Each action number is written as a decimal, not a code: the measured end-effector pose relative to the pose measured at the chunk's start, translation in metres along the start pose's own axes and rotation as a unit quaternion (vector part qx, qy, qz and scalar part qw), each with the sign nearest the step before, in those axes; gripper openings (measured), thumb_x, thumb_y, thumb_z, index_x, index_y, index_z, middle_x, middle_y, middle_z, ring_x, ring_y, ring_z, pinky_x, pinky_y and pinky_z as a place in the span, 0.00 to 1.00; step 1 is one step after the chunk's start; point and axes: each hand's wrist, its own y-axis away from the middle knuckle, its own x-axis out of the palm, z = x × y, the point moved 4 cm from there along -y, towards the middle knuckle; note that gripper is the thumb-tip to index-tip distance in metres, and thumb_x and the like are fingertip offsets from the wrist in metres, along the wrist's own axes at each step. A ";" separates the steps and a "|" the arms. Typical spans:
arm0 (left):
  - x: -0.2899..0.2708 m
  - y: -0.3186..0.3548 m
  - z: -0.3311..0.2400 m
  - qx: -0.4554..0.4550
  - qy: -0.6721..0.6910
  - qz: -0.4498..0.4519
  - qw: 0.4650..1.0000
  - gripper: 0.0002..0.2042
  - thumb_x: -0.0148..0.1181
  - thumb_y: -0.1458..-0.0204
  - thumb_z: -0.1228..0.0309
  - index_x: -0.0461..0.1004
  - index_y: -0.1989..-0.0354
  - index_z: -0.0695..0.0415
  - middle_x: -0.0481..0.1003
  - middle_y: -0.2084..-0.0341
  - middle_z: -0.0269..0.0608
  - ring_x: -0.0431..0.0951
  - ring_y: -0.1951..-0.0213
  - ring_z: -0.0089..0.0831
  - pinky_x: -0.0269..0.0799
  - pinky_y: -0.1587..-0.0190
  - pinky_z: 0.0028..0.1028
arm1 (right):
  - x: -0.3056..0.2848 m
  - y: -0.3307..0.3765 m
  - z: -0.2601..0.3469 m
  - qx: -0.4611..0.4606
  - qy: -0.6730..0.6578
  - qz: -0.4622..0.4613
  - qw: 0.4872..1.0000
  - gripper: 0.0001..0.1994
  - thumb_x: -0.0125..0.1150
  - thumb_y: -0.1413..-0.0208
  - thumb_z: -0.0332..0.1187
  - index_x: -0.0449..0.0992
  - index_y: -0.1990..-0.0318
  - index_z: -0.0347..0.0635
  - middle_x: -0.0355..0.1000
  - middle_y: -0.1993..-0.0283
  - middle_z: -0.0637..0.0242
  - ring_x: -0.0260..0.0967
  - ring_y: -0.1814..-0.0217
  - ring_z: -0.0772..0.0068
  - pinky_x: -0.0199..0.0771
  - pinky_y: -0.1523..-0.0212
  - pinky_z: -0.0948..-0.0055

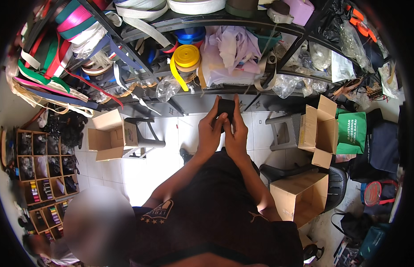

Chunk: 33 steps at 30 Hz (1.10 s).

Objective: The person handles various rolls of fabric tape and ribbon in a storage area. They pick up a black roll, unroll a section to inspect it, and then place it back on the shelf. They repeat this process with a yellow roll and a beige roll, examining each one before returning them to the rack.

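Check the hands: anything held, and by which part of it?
Yes: a black item, kind unclear, held between the left hand and right hand, with fingers along its left and right sides.

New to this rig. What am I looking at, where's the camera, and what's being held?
There's no machine here: a person works with two bare hands. The single picture comes from a wide fisheye camera worn on the head and looking down, so straight edges bend near the rim and the person's dark shirt fills the lower part. Left in the picture is the person's left.

The left hand and right hand come together around a small black object; exactly what it is, I can't tell.

Beyond them, black shelves carry rolled straps, including a yellow roll, and crumpled pale cloth. Open cardboard boxes stand on both sides.
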 end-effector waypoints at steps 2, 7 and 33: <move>-0.002 -0.001 0.000 0.017 0.003 0.002 1.000 0.26 0.54 0.38 0.76 0.58 0.31 0.60 0.75 0.52 0.43 0.71 0.56 0.20 0.69 0.52 0.22 | 0.001 -0.002 0.002 -0.004 -0.019 0.007 1.000 0.31 0.47 0.34 0.30 0.44 0.26 0.40 0.56 0.29 0.46 0.62 0.33 0.50 0.64 0.38 0.64; -0.001 0.000 -0.008 0.045 -0.044 -0.011 0.998 0.26 0.54 0.38 0.75 0.58 0.31 0.60 0.75 0.47 0.45 0.72 0.55 0.21 0.70 0.51 0.23 | 0.000 -0.002 0.001 -0.021 -0.034 0.005 0.999 0.34 0.47 0.37 0.27 0.41 0.26 0.42 0.58 0.30 0.48 0.67 0.37 0.55 0.66 0.41 0.66; -0.029 -0.008 -0.005 -0.057 0.063 0.082 0.993 0.30 0.65 0.49 0.81 0.66 0.35 0.58 0.73 0.45 0.45 0.78 0.55 0.25 0.75 0.51 0.24 | -0.022 -0.011 -0.009 0.092 -0.194 0.020 0.976 0.24 0.67 0.46 0.27 0.70 0.41 0.37 0.69 0.40 0.54 0.72 0.42 0.64 0.76 0.49 0.71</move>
